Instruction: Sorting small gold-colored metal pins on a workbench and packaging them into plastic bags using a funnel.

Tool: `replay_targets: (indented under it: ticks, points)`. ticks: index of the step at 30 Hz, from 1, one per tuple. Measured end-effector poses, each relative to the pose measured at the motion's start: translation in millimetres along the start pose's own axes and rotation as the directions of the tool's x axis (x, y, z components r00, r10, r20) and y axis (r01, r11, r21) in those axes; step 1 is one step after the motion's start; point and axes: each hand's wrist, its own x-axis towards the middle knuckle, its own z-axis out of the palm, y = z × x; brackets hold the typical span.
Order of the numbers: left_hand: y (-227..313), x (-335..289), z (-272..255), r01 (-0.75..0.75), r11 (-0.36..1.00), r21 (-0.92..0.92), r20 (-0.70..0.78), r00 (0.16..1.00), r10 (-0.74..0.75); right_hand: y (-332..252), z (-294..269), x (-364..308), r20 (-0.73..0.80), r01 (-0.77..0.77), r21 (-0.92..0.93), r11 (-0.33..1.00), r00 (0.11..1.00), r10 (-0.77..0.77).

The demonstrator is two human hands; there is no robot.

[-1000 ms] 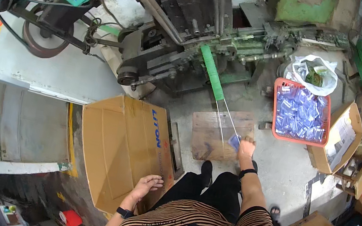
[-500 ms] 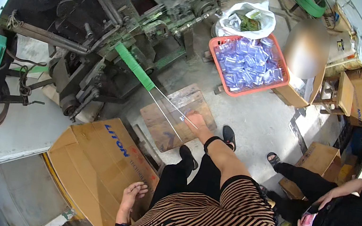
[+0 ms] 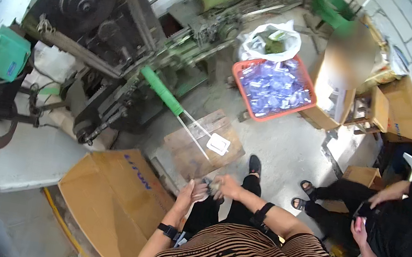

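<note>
In front of my body my two hands come close together. My left hand (image 3: 188, 193) is turned inward with its fingers curled, partly smeared by motion. My right hand (image 3: 228, 187) is closed in a pinch. Between the fingers is a small greyish thing, too blurred to name. Beyond them, two thin metal rods (image 3: 194, 136) reach out over a worn wooden board (image 3: 180, 152). A white rectangular piece with a framed outline (image 3: 218, 144) lies at one rod's end. Farther along, a row of green pieces (image 3: 160, 90) covers the rods up to the machine.
A dark, greasy machine (image 3: 118, 32) fills the left and back. An orange basket (image 3: 267, 118) of clear bluish plastic pieces stands at the back, a white bag (image 3: 256, 41) behind it. A cardboard box (image 3: 113, 194) is on my left. A person in black (image 3: 391, 225) sits at the right.
My right hand has left the rods and drawn back toward my body. My left hand has risen to meet it. The white piece now shows by the rod end. The view has shifted.
</note>
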Motion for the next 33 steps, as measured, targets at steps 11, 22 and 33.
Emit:
replay_targets:
  ticks: [11, 22, 33]
  points:
    - [56.3, -6.7, 38.3, -0.238, 0.971, -0.034, 0.238, 0.941, 0.239, -50.2, 13.9, -27.9, -0.034, 0.166, -0.235, 0.958, 0.983, -0.178]
    - [81.1, 1.8, 58.6, -0.304, 0.937, 0.172, 0.327, 0.915, 0.237, -76.2, 15.9, -49.4, -0.059, 0.187, -0.930, 0.316, 0.774, -0.631]
    - [88.9, -0.2, 21.9, -0.147, 0.986, 0.076, 0.270, 0.955, 0.122, -82.3, 23.4, -44.0, 0.152, 0.293, -0.952, 0.089, 0.704, -0.694]
